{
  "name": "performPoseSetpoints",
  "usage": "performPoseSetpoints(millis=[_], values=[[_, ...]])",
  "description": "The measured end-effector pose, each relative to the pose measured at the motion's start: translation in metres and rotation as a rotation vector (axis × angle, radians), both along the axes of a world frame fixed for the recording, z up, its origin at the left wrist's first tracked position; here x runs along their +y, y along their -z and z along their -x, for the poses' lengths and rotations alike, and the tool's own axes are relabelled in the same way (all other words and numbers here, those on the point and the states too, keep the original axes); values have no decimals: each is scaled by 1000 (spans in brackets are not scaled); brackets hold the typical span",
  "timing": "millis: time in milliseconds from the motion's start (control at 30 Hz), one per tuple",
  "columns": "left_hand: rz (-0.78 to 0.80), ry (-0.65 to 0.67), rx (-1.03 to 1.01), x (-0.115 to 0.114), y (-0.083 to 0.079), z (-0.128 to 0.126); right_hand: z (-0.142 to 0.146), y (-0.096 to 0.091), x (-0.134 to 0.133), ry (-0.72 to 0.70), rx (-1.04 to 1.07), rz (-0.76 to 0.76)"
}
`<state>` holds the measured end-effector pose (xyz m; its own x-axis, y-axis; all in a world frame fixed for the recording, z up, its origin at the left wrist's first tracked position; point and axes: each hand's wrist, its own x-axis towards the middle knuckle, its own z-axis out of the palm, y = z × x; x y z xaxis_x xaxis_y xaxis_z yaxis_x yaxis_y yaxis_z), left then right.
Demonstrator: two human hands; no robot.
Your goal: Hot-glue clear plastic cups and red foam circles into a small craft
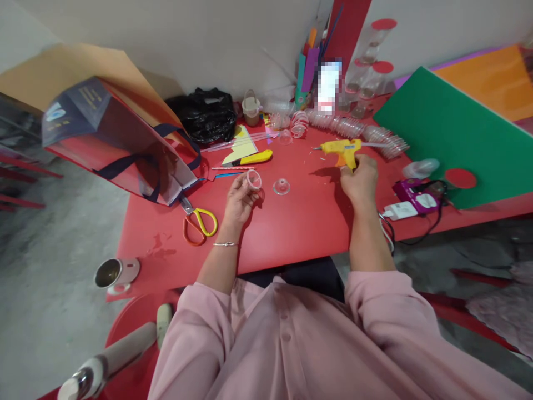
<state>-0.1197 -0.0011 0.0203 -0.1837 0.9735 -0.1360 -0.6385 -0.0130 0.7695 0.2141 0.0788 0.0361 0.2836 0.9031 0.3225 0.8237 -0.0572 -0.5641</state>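
Between the fingers of my left hand (240, 201) is a clear plastic lid (254, 179), tilted up above the red table (287, 228). Just right of it, a second clear domed lid (282, 186) lies on the tabletop, apart from both hands. My right hand (361, 176) is wrapped round the handle of a yellow glue gun (342, 150), whose nozzle points left. A whitish glue stick (375, 145) juts from the gun's back end. Behind my left hand lie a yellow utility knife (254, 158) and a striped straw (233, 168).
Scissors (200, 225) and a paper bag (125, 139) lie left; a mug (116, 274) stands at the front-left edge. Stacked clear lids (341, 126) run along the back. A green board (453, 144), purple power strip (420, 197) and cables are on the right.
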Motion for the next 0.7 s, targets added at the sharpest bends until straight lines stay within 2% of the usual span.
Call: performPoseSetpoints(millis=[100, 200, 333, 400, 500, 600, 700], values=[[4, 7, -33, -2, -3, -1, 20, -16, -4, -105, 115, -112], [-4, 9, -70, -4, -5, 0, 53, -29, -7, -316, 210, -182], [-2, 17, -87, -6, -8, 3, 103, -27, -13, -488, 254, -269], [-1, 23, -97, -5, -9, 5, 121, -18, -18, -481, 210, -307], [7, 31, -118, -5, -9, 4, 136, -1, -24, -383, 83, -354], [49, 39, -127, -4, -7, 1, 135, 12, -27, -325, -20, -403], [65, 56, -136, -4, -6, -1, 129, 17, -26, -286, -69, -450]])
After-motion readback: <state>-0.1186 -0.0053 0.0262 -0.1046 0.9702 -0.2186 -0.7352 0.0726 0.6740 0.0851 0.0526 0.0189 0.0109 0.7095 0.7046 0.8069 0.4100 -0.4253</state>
